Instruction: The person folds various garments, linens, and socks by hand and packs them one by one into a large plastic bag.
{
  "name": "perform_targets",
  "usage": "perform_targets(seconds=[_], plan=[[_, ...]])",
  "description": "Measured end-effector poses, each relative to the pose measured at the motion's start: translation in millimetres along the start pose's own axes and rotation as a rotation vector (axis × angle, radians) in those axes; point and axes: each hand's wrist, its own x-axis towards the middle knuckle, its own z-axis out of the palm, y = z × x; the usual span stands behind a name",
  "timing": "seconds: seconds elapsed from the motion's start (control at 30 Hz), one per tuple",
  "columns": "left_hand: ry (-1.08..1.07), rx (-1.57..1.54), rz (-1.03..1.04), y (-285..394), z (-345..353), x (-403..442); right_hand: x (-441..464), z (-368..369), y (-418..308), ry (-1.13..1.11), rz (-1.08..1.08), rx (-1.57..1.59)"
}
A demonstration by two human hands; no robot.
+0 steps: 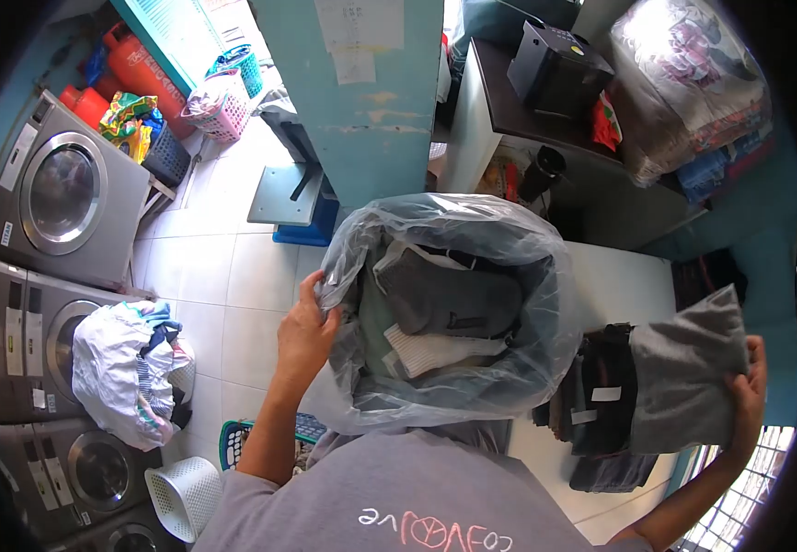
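In front of my body stands a clear plastic bag (559, 285), its mouth wide open. Inside it lie a dark grey sock (458, 293), a white ribbed sock or cuff (435, 354) and other folded clothes. My left hand (309, 317) grips the left rim of the bag, fingers closed on the plastic. Over on the right, my right hand (748, 391) is closed on the edge of a folded grey garment (683, 373). That garment lies against dark folded clothes (605, 386) on a white table (614, 276).
Front-loading machines (63, 193) line the left side, beside a heaped laundry load (127, 368). A white basket (182, 497) stands on the tiled floor (251, 304). Ahead are a blue pillar (371, 138), a platform scale (286, 195), and a dark counter (499, 97) bearing a large bagged bundle (683, 83).
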Motion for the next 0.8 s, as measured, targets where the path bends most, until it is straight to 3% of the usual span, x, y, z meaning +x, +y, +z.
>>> perform_targets(seconds=[0.17, 0.23, 0.3, 0.37, 0.43, 0.47, 0.57, 0.63, 0.7, 0.77, 0.8], plan=[[-0.025, -0.049, 0.022, 1.7, -1.7, 3.2, -0.3, 48.0, -57.4, 0.19, -0.291, -0.069], [-0.016, -0.06, 0.051, -1.9, -0.5, 3.9, 9.0, 71.4, -55.7, 0.384, -0.335, 0.149], [-0.005, -0.069, 0.075, -3.9, 0.4, 3.8, 26.3, 95.0, -30.5, 0.273, -0.19, 0.224], [0.008, -0.087, 0.088, -4.1, 0.7, 4.4, 26.5, 158.5, -40.1, 0.217, -0.184, 0.323], [-0.007, -0.089, 0.054, -2.3, -1.1, 4.2, 30.5, 222.3, -48.2, -0.208, 0.011, 0.797], [-0.018, -0.087, 0.023, -2.1, -1.3, 3.9, 31.0, 246.8, -32.8, -0.286, 0.075, 0.818], [0.004, -0.117, 0.061, -4.8, 0.8, 5.2, 32.4, 290.7, 37.2, -0.342, 0.199, 0.668], [0.002, -0.132, 0.08, -6.2, 3.1, 5.4, 24.1, 294.1, 43.6, -0.387, 0.021, 0.047], [-0.005, -0.145, 0.107, -4.8, 2.7, 5.1, 21.0, 281.5, 30.6, -0.39, -0.033, -0.072], [-0.035, -0.039, 0.007, 1.6, -2.8, 4.9, 14.6, 273.4, 16.4, -0.382, -0.093, -0.193], [-0.038, -0.041, 0.021, 4.7, -5.2, 3.2, 9.8, 272.5, 11.8, -0.423, -0.107, -0.372]])
